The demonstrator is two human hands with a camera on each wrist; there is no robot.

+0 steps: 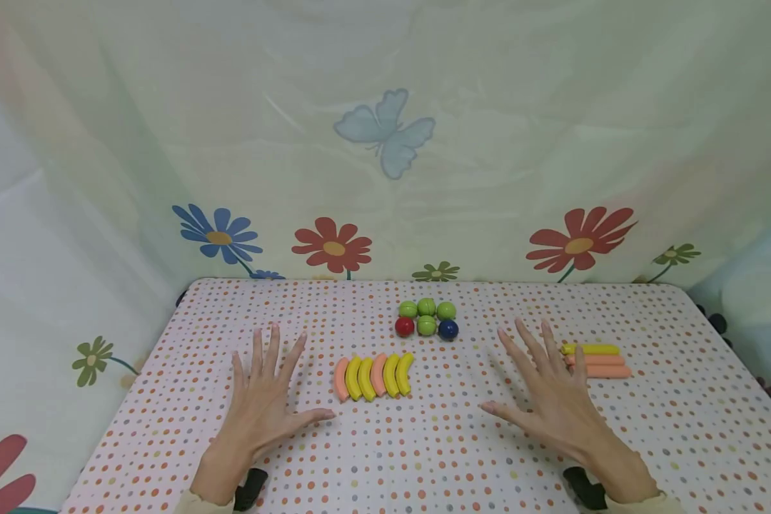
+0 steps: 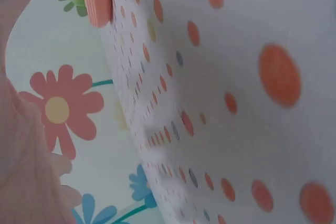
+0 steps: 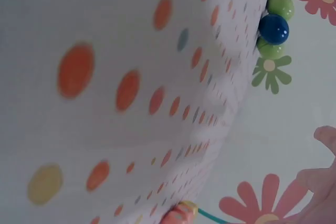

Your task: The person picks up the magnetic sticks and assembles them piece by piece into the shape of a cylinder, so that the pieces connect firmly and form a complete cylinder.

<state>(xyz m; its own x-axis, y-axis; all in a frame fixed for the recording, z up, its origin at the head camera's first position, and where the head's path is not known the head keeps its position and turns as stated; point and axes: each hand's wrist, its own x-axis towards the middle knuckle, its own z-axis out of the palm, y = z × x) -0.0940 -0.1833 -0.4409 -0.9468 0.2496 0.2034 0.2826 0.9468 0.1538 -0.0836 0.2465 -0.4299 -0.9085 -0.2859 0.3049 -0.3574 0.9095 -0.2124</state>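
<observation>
Over the dotted table (image 1: 446, 435), the left hand (image 1: 262, 400) and right hand (image 1: 555, 400) spread wide and hold nothing, seemingly between steps; grasping a banana (image 1: 391, 375) would need a narrower grip.

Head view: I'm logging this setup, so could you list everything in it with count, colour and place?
Round balls: six; three green in the far row, then red, green, dark blue in the near row
Curved pieces: six; four yellow, two pink, side by side between the hands
Straight sticks: three; one yellow, two pink, partly behind the right hand
Table cover: one, pale with coloured dots, under everything
Backdrop: one, pale green, printed butterfly and flowers, behind the table
Dark objects: several, unclear, at the table's edges
Wrist pieces: two, black, one per wrist
Sleeves: two, cream, bottom edge
Left hand: one, fingers spread, left
Right hand: one, fingers spread, right
</observation>
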